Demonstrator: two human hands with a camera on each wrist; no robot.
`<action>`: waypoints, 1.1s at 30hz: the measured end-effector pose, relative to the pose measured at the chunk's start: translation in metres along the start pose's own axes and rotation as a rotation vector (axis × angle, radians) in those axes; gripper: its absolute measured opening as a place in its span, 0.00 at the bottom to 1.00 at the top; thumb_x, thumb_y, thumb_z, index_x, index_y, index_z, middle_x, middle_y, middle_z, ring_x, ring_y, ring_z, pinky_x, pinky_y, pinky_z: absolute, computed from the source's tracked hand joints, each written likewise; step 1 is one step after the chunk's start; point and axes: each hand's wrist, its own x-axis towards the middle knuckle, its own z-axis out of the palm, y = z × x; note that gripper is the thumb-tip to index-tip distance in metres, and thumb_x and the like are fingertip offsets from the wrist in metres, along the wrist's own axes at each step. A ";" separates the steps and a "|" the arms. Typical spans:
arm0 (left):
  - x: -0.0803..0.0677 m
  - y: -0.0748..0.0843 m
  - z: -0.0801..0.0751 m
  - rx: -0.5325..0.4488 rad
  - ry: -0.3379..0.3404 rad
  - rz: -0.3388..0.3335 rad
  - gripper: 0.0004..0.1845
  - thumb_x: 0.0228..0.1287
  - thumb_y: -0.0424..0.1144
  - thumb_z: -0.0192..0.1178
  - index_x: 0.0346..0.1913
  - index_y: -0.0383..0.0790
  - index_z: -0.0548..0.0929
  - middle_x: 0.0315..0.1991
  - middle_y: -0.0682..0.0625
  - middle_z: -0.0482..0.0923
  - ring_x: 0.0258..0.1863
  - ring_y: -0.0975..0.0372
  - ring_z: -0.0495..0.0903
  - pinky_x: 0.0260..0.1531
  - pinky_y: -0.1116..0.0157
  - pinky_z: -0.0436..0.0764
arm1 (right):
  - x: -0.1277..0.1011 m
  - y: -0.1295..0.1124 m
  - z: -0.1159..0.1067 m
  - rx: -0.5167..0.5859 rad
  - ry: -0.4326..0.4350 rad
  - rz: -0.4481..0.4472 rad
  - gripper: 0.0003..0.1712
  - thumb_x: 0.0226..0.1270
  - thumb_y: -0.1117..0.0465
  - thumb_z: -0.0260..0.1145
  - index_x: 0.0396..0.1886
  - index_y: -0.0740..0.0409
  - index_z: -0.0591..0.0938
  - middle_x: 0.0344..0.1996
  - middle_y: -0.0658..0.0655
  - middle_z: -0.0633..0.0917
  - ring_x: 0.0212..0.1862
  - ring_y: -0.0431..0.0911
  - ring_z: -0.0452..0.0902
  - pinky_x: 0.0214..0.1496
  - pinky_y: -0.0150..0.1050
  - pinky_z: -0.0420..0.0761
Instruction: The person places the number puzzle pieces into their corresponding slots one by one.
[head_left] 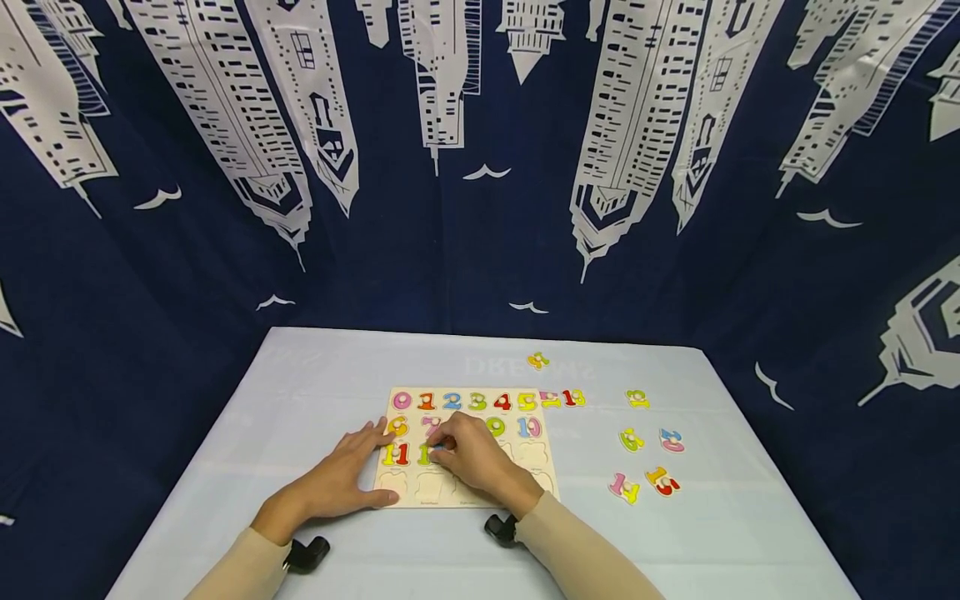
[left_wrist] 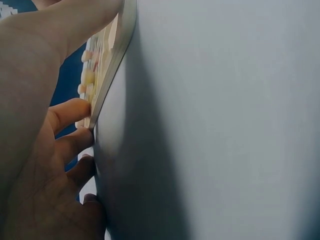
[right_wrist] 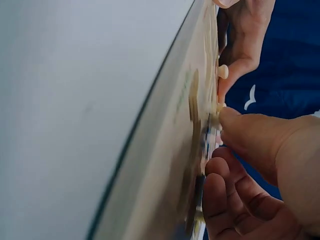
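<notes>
Fingers (right_wrist: 235, 122) of the right hand (head_left: 472, 457) curl onto a small peg – pinching the knob of a number piece (head_left: 427, 454) just right of the seated 11 (head_left: 396, 454), in the board's third row. That piece lies directly under the fingertips, ahead of the palm; its knob stands upright from the board (head_left: 420, 498). Left hand (head_left: 341, 475) lies flat with fingers straight and lightly spread, pressing the board's left edge – beside the piece, not on it. Farther right, loose numbers (head_left: 645, 483) lie scattered on the table (head_left: 315, 367), well apart from both hands.
</notes>
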 end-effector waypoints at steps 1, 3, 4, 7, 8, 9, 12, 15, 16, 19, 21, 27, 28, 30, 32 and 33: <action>0.000 0.000 0.000 0.000 0.001 -0.001 0.57 0.68 0.66 0.82 0.90 0.43 0.69 0.98 0.41 0.52 0.96 0.32 0.53 0.90 0.25 0.60 | -0.001 0.001 -0.001 0.012 0.004 -0.002 0.05 0.77 0.63 0.83 0.48 0.57 0.98 0.42 0.54 0.91 0.40 0.34 0.80 0.46 0.28 0.84; 0.000 0.000 0.001 -0.002 0.003 -0.002 0.57 0.68 0.66 0.82 0.90 0.43 0.69 0.98 0.41 0.52 0.96 0.33 0.53 0.91 0.25 0.59 | -0.004 0.003 -0.006 0.037 0.016 -0.006 0.06 0.76 0.63 0.83 0.49 0.58 0.97 0.42 0.54 0.91 0.40 0.35 0.82 0.45 0.28 0.85; 0.000 0.000 0.001 -0.001 0.004 -0.003 0.57 0.68 0.66 0.82 0.90 0.43 0.69 0.98 0.41 0.52 0.96 0.33 0.53 0.91 0.25 0.59 | -0.006 0.005 -0.009 0.047 0.024 -0.008 0.06 0.76 0.64 0.83 0.49 0.58 0.97 0.42 0.54 0.91 0.41 0.36 0.82 0.46 0.29 0.85; -0.001 0.001 0.001 0.007 0.005 -0.009 0.57 0.68 0.66 0.82 0.90 0.43 0.69 0.98 0.41 0.52 0.96 0.33 0.53 0.91 0.26 0.59 | -0.010 0.011 -0.020 0.058 0.054 -0.005 0.07 0.76 0.64 0.83 0.50 0.59 0.97 0.43 0.54 0.91 0.41 0.40 0.84 0.46 0.30 0.85; -0.002 0.001 0.002 0.008 0.006 -0.011 0.57 0.67 0.66 0.82 0.90 0.44 0.69 0.98 0.42 0.52 0.96 0.34 0.53 0.91 0.26 0.59 | -0.012 0.014 -0.024 0.053 0.065 -0.004 0.07 0.76 0.64 0.83 0.50 0.58 0.97 0.44 0.55 0.92 0.41 0.41 0.85 0.47 0.31 0.85; -0.002 0.001 0.002 0.010 0.006 -0.014 0.57 0.67 0.66 0.82 0.90 0.44 0.69 0.98 0.42 0.52 0.96 0.34 0.53 0.91 0.27 0.60 | -0.013 0.017 -0.029 0.043 0.074 0.000 0.08 0.75 0.64 0.83 0.50 0.58 0.97 0.44 0.55 0.92 0.42 0.43 0.86 0.47 0.32 0.85; -0.003 0.001 0.002 0.013 0.009 -0.020 0.58 0.66 0.66 0.83 0.90 0.44 0.69 0.98 0.42 0.53 0.96 0.35 0.54 0.91 0.27 0.61 | -0.016 0.031 -0.044 0.017 0.104 0.017 0.10 0.75 0.62 0.85 0.52 0.57 0.97 0.47 0.57 0.94 0.43 0.46 0.88 0.49 0.35 0.87; -0.002 0.002 0.002 0.013 0.012 -0.016 0.58 0.66 0.66 0.83 0.91 0.43 0.69 0.98 0.42 0.53 0.96 0.35 0.54 0.92 0.28 0.61 | -0.019 0.049 -0.063 -0.009 0.136 0.044 0.13 0.73 0.61 0.86 0.54 0.56 0.97 0.49 0.57 0.94 0.46 0.49 0.90 0.52 0.40 0.89; -0.002 0.002 0.001 0.013 0.015 -0.014 0.58 0.66 0.66 0.83 0.91 0.43 0.69 0.98 0.42 0.53 0.96 0.35 0.54 0.92 0.28 0.60 | -0.020 0.055 -0.070 -0.012 0.141 0.060 0.14 0.73 0.60 0.86 0.55 0.55 0.97 0.50 0.57 0.94 0.48 0.50 0.91 0.53 0.41 0.89; -0.002 0.001 0.001 0.016 0.016 -0.009 0.58 0.67 0.66 0.82 0.91 0.42 0.69 0.98 0.42 0.53 0.96 0.35 0.54 0.92 0.28 0.61 | -0.023 0.074 -0.090 -0.033 0.163 0.112 0.20 0.70 0.59 0.88 0.59 0.56 0.96 0.53 0.59 0.94 0.51 0.54 0.91 0.54 0.44 0.89; -0.001 0.001 0.000 0.018 0.016 -0.007 0.58 0.67 0.66 0.82 0.90 0.42 0.69 0.98 0.42 0.53 0.96 0.36 0.55 0.92 0.28 0.62 | -0.025 0.086 -0.104 -0.050 0.167 0.155 0.23 0.69 0.58 0.89 0.61 0.55 0.96 0.56 0.60 0.93 0.53 0.55 0.91 0.55 0.45 0.89; -0.001 -0.001 0.000 0.017 0.016 -0.005 0.58 0.67 0.66 0.82 0.91 0.42 0.68 0.98 0.42 0.52 0.96 0.35 0.54 0.92 0.28 0.60 | -0.027 0.123 -0.134 -0.097 0.146 0.248 0.32 0.66 0.55 0.91 0.67 0.57 0.93 0.60 0.64 0.89 0.50 0.54 0.85 0.52 0.43 0.84; -0.001 -0.002 0.000 0.017 0.016 -0.004 0.58 0.68 0.66 0.82 0.91 0.42 0.68 0.98 0.42 0.52 0.96 0.35 0.54 0.92 0.28 0.60 | -0.027 0.128 -0.138 -0.106 0.139 0.259 0.33 0.66 0.55 0.91 0.68 0.58 0.92 0.59 0.65 0.88 0.48 0.53 0.83 0.50 0.42 0.81; 0.000 -0.002 0.000 0.016 0.015 0.000 0.59 0.68 0.67 0.81 0.91 0.42 0.68 0.98 0.41 0.52 0.96 0.35 0.53 0.93 0.28 0.58 | -0.028 0.137 -0.144 -0.113 0.132 0.292 0.33 0.67 0.55 0.91 0.69 0.58 0.92 0.58 0.64 0.87 0.47 0.52 0.81 0.49 0.41 0.79; 0.000 -0.002 0.000 0.012 0.011 -0.003 0.59 0.68 0.67 0.82 0.91 0.42 0.68 0.98 0.41 0.52 0.96 0.35 0.53 0.93 0.28 0.58 | -0.029 0.144 -0.150 -0.116 0.128 0.321 0.32 0.69 0.56 0.90 0.70 0.58 0.91 0.56 0.65 0.86 0.46 0.51 0.79 0.48 0.42 0.77; 0.000 -0.002 0.000 0.012 0.009 -0.004 0.59 0.67 0.67 0.82 0.91 0.42 0.68 0.98 0.41 0.52 0.96 0.35 0.53 0.92 0.28 0.58 | -0.030 0.147 -0.152 -0.114 0.126 0.336 0.31 0.70 0.56 0.88 0.70 0.58 0.91 0.54 0.65 0.85 0.46 0.51 0.78 0.49 0.42 0.76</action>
